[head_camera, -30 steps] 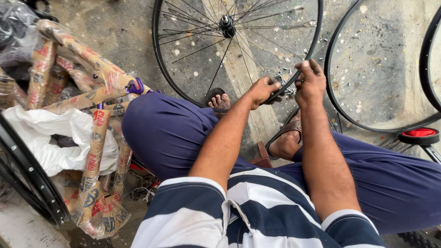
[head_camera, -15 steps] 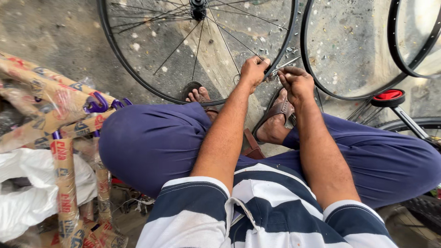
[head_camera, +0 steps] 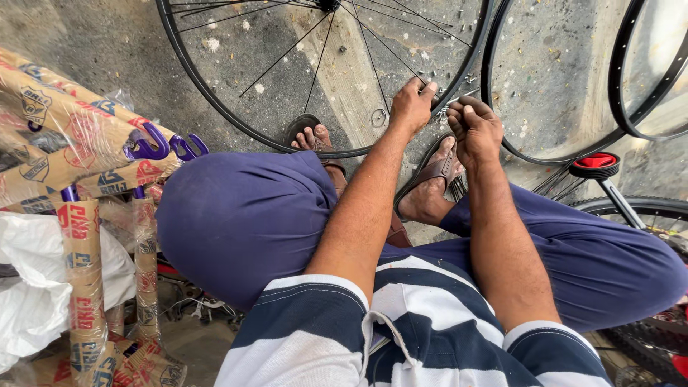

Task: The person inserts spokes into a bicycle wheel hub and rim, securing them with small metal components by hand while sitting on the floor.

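— How many wheels and rims do you count?

— Three. One spoked wheel that the left hand grips at its rim, one bare rim just right of the right hand, and a second bare rim farther right, well apart from both hands.

— Hands?

— Two, close together at the spoked wheel's rim, both closed.

— Feet?

— Two, each in a brown sandal, just below the hands.

— Anything else countable?

— One red cap to the right of the right hand, and one white plastic bag far left. The paper-wrapped purple frames on the left overlap; I cannot tell their number.
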